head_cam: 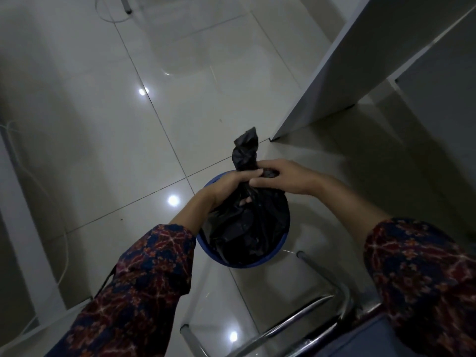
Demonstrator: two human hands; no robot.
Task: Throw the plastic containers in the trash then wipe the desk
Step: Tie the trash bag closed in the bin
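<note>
A black trash bag [247, 228] sits in a round blue bin [203, 247] on the tiled floor. The bag's top is gathered and twisted into a neck that sticks up past my hands. My left hand [229, 185] grips the neck from the left with its fingers curled round it. My right hand [280, 177] holds the same neck from the right, fingers wrapped over the black plastic. No plastic containers are visible; whatever is in the bag is hidden.
A white desk panel [334, 73] stands at the upper right, its foot near the bin. A chrome chair frame [304, 315] lies close at the bottom. A white cable [64, 256] runs along the floor at the left.
</note>
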